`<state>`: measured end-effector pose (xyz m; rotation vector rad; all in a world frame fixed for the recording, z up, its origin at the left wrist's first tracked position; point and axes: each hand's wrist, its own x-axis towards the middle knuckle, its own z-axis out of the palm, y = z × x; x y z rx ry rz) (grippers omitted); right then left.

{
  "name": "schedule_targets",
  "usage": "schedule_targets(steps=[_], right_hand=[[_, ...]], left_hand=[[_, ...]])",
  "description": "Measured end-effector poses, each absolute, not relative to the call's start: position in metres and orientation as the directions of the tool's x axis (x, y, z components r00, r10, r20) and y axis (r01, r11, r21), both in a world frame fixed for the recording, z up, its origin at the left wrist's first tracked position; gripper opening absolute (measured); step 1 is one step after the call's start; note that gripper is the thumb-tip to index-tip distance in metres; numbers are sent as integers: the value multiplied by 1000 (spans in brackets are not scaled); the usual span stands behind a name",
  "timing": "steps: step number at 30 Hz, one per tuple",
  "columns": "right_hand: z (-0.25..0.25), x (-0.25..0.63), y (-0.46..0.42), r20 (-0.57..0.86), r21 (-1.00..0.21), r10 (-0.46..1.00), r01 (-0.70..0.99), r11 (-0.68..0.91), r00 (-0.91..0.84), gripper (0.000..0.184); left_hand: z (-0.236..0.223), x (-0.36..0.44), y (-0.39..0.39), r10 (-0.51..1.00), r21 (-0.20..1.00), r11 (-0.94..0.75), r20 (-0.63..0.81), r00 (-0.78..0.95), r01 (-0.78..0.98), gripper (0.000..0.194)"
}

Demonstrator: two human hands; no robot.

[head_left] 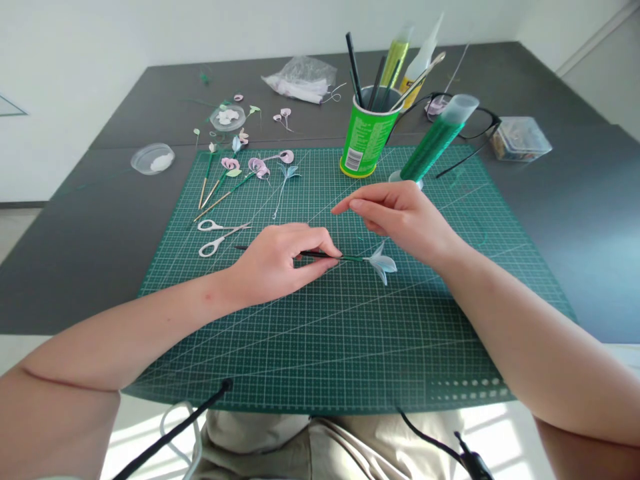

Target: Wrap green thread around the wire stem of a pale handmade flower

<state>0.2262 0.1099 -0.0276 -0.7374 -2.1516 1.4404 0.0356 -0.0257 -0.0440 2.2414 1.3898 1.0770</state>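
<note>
My left hand (293,260) pinches a thin dark stick between thumb and fingers, low over the cutting mat (320,333). The stick's far end is wrapped in green, and a pale blue flower (383,263) sits at its tip, pointing right. Above and right of that flower, my right hand (395,210) is closed, thumb pressed near the index finger. Whatever it may hold is too fine to make out. White-handled scissors (216,238) lie left of my left hand. Beyond them rest several pastel flowers on sticks (215,183) and a loose blue flower (289,173) on a thin wire.
A green can (367,137) holding dark sticks and a hook stands at the back. Beside it are a tube of green thread (435,150), a glue bottle (420,67) and eyeglasses (480,137). A clear box (521,139) sits right, a small dish (153,159) left.
</note>
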Motion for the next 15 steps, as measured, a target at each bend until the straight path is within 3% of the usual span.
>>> schedule_targets(steps=[15], right_hand=[[-26,226,110,75,-922,647,194,334,-759,26]], left_hand=[[-42,36,-27,848,568,-494,483,220,659,10]])
